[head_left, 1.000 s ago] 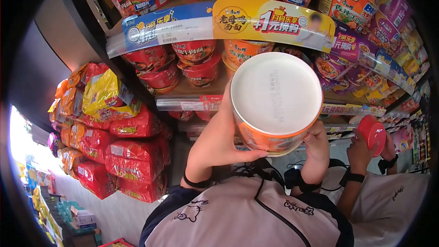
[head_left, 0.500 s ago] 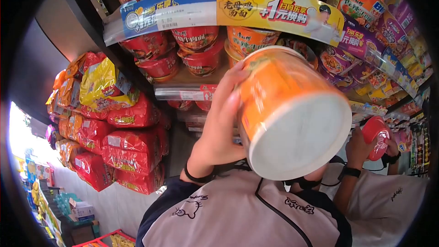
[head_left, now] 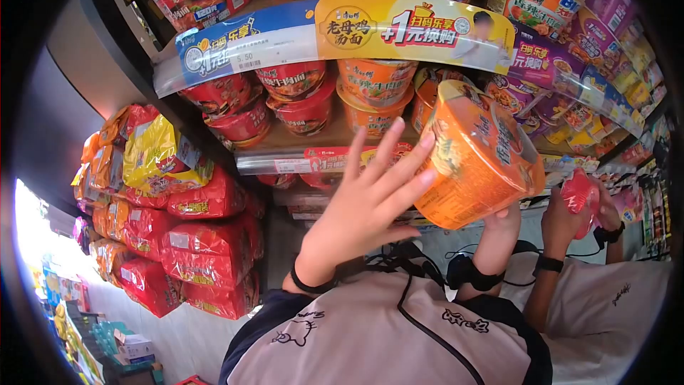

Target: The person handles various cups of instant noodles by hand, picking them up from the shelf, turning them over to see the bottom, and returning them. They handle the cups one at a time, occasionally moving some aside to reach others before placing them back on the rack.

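Observation:
An orange instant noodle bowl (head_left: pixel 470 160) is tilted in front of my chest, its printed side and lid edge showing. My right hand (head_left: pixel 504 219) grips it from below and behind on the right, most of its fingers hidden by the bowl. On the other side, my left hand (head_left: pixel 367 207) has its fingers spread, the fingertips right at the bowl's left side. Behind the bowl, red noodle bowls (head_left: pixel 303 110) and orange noodle bowls (head_left: pixel 377 85) stand stacked on the shelf.
A promotional shelf strip (head_left: pixel 420 25) curves across the shelf front. Bagged red noodle packs (head_left: pixel 206 242) are piled at left, with a yellow pack (head_left: pixel 164 150) on top. At right, another person's hands (head_left: pixel 563 224) hold a red package (head_left: pixel 581 199).
The bowl has turned from showing its white base to showing its printed side, and sits a little further right. My left hand has let go and spread its fingers.

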{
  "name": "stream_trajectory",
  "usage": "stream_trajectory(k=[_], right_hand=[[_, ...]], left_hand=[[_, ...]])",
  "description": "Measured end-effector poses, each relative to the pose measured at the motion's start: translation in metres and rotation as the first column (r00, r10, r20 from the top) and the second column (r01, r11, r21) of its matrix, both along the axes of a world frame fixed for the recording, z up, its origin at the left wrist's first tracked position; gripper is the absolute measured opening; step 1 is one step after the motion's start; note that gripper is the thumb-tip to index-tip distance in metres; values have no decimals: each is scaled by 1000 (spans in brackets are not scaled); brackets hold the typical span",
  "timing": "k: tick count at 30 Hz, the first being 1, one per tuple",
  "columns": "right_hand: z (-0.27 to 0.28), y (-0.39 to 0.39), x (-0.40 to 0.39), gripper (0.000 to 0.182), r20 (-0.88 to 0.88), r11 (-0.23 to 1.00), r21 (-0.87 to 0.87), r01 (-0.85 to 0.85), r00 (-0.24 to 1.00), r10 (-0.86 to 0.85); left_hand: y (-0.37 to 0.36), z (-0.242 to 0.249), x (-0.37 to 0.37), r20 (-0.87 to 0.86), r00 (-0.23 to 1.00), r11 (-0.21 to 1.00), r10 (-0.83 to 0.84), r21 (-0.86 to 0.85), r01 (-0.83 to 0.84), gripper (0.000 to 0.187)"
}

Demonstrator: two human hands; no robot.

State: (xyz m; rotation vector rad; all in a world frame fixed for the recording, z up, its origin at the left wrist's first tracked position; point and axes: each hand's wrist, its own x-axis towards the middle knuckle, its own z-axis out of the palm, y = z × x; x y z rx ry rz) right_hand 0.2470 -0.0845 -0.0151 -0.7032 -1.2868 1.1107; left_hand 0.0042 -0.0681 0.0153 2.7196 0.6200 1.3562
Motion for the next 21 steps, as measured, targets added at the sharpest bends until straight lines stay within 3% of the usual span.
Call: stream_trajectory(k=[5, 6, 8, 10, 14, 16, 19, 21], right_hand=[[-1, 10, 1, 99, -25, 999, 10, 38, 999, -38], [-1, 11, 0, 102, -26, 999, 12, 47, 999, -47], [-5, 14, -1, 108, -35, 997, 9, 72, 997, -71], [-11, 15, -3, 102, -2, 990, 44, 137, 991, -137], [-19, 25, 1, 94, -67, 970, -44, 240, 968, -243], [-14, 35, -4, 84, -59, 917, 45, 395, 918, -393], [-4, 54, -3, 76, -43, 871, 103, 480, 877, -478], [-4, 73, 0, 80, -29, 860, 112, 497, 867, -497]], left_hand=[[0, 5, 8, 46, 999, 998, -22, -50, 25, 114], [5, 4, 7, 24, 999, 999, 40, 9, -40, 113], [7, 5, 6, -55, 994, 992, 98, -72, -102, 112], [8, 5, 6, -99, 992, 979, 77, -183, -94, 109], [17, -2, 11, 114, 993, 970, 42, -244, -13, 100], [22, -5, 8, 261, 964, 968, 59, -250, 9, 89], [32, 1, -6, 151, 948, 933, 280, -276, -232, 87], [49, -9, -6, 257, 906, 915, 335, -320, -247, 84]])
